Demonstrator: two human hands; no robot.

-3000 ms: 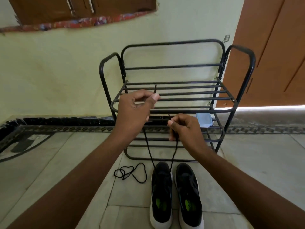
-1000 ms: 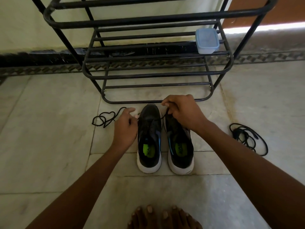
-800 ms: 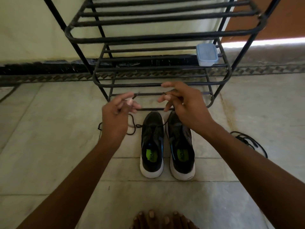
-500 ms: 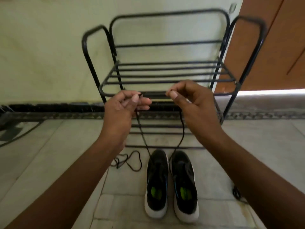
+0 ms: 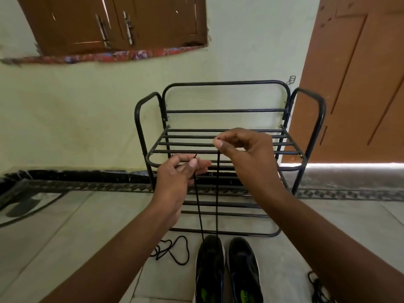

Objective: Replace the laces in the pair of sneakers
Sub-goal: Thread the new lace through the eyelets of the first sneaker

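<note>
Tiled floor [image 5: 65,232] before black shoe rack [image 5: 223,145]; left hand [image 5: 175,182] and right hand [image 5: 244,149] each pinching a black lace [image 5: 216,193] end, strands rising from left sneaker [image 5: 209,265].

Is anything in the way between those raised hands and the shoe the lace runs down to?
Nothing visible. Left hand and right hand each pinch an end of the black lace, whose two strands drop freely in front of the rack to the left sneaker.
</note>
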